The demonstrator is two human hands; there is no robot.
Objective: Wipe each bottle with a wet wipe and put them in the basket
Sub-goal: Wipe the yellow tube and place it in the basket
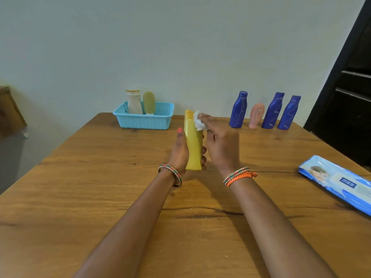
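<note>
1. My left hand [180, 151] grips the smooth yellow bottle [193, 143] upright above the wooden table [80, 197]; its label side is hidden.
2. My right hand [218, 145] presses a crumpled wet wipe [198, 122] against its top.
3. The frame cuts off the wipes pack [339, 181], which reads "mee mee".
4. The perforated blue basket [144, 119] already holds two bottles.

Seven bottles, one basket, one wipe, one wipe pack.
Three blue bottles [239, 110] [273, 110] [289, 113], one pink bottle [256, 115], one yellow bottle [193, 147], two bottles in the basket [144, 121]: one white bottle [134, 103], one olive bottle [149, 102]; one wet wipe [198, 122]; one wipe pack [337, 182].

"mee mee" on blue wipes pack [339, 182]
</note>
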